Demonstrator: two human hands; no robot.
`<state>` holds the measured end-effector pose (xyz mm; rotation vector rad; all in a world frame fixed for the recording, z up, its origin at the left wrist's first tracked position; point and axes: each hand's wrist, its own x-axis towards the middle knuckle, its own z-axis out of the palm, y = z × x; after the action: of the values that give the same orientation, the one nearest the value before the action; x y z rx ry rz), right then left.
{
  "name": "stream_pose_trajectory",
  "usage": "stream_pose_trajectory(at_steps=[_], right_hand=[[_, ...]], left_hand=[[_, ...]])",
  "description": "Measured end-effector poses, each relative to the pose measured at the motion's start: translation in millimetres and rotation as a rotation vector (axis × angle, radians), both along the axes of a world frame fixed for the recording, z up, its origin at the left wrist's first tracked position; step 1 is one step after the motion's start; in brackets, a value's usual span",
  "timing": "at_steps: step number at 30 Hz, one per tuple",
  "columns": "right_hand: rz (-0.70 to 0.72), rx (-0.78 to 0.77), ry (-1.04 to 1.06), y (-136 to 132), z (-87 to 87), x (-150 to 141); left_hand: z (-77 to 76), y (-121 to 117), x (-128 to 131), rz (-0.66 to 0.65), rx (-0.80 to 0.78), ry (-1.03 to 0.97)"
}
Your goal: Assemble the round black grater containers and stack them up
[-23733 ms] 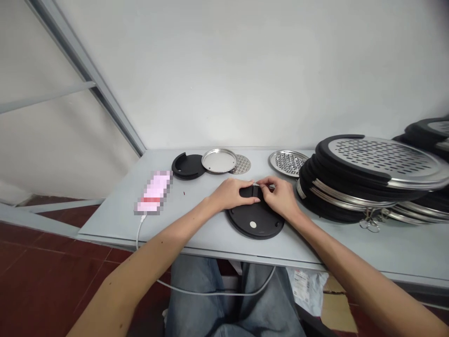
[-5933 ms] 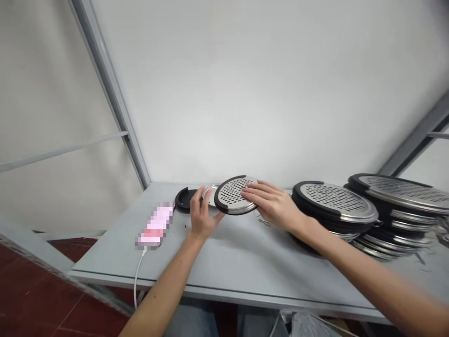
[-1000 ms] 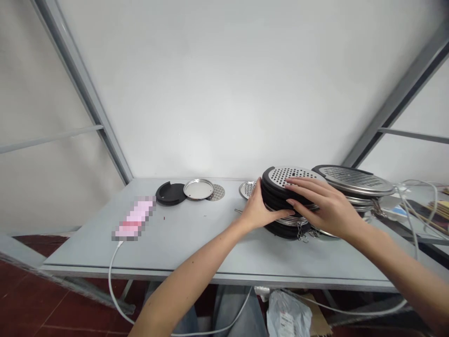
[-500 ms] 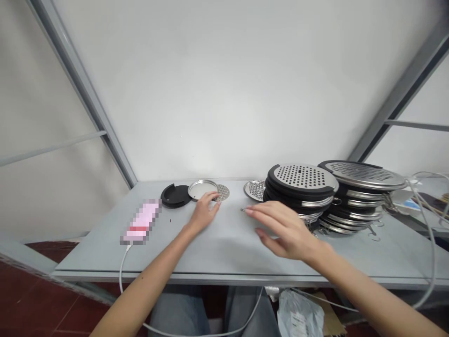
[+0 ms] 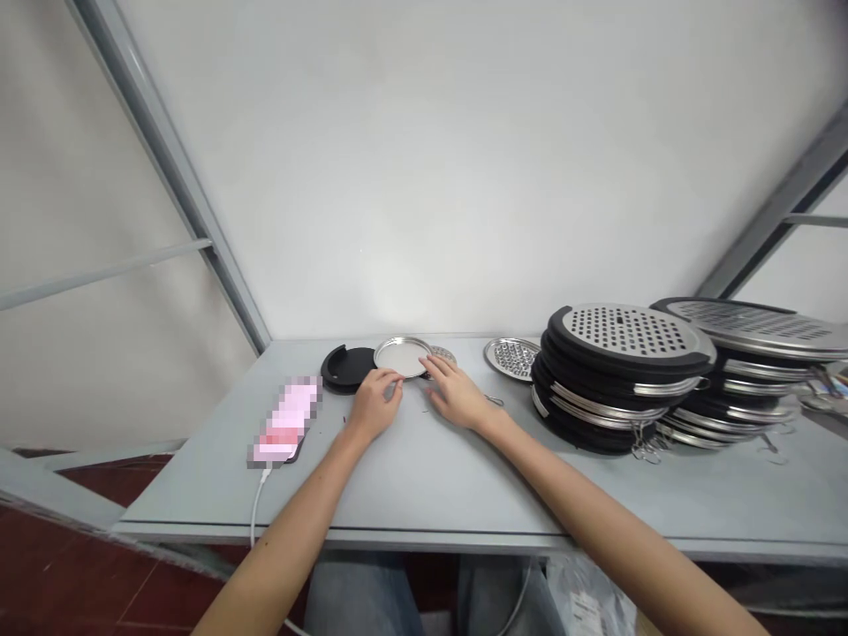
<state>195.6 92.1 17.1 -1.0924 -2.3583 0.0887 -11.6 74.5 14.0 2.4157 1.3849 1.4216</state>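
Observation:
My left hand [image 5: 374, 405] rests on the grey table [image 5: 424, 477] with its fingertips at the near rim of a shiny round metal tray [image 5: 401, 356]; its fingers are loosely curled and hold nothing I can see. My right hand [image 5: 456, 394] lies flat and open just right of that tray, fingertips at a small perforated metal disc [image 5: 442, 356] that peeks out behind it. A black round base [image 5: 348, 366] lies left of the tray. Farther right sits a second perforated metal dish [image 5: 511, 357].
Two stacks of black-rimmed round pans with perforated metal tops stand at the right, the nearer stack [image 5: 619, 367] and the farther stack [image 5: 752, 362]. A blurred pink phone [image 5: 284, 422] with a white cable [image 5: 257, 503] lies at the left. Grey frame bars rise behind the table.
My right hand has moved left from in front of the nearer stack to the small perforated disc. My left hand stays by the metal tray. The view has shifted.

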Motion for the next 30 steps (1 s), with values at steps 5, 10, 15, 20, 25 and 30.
stream_pose_trajectory(at_steps=[5, 10, 15, 20, 25, 30], right_hand=[[0.045, -0.050, 0.034, 5.3, -13.9, 0.5], [-0.058, -0.019, 0.029, 3.7, -6.9, 4.8], [-0.178, -0.011, 0.000, 3.4, -2.4, 8.4], [-0.111, 0.059, 0.120, 0.8, 5.4, 13.2], [-0.234, 0.098, 0.334, -4.2, 13.3, 22.3], [-0.428, -0.023, 0.177, 1.4, 4.2, 32.2]], left_hand=[[0.3, -7.0, 12.4, -0.022, -0.031, 0.179], [4.9, 9.6, 19.1, -0.042, -0.034, 0.353], [3.7, 21.4, 14.5, -0.098, -0.033, 0.319], [0.4, 21.3, -2.0, -0.106, -0.070, 0.258], [3.2, 21.3, -12.5, -0.016, 0.032, 0.064], [7.0, 18.3, -13.4, 0.076, 0.117, -0.008]])
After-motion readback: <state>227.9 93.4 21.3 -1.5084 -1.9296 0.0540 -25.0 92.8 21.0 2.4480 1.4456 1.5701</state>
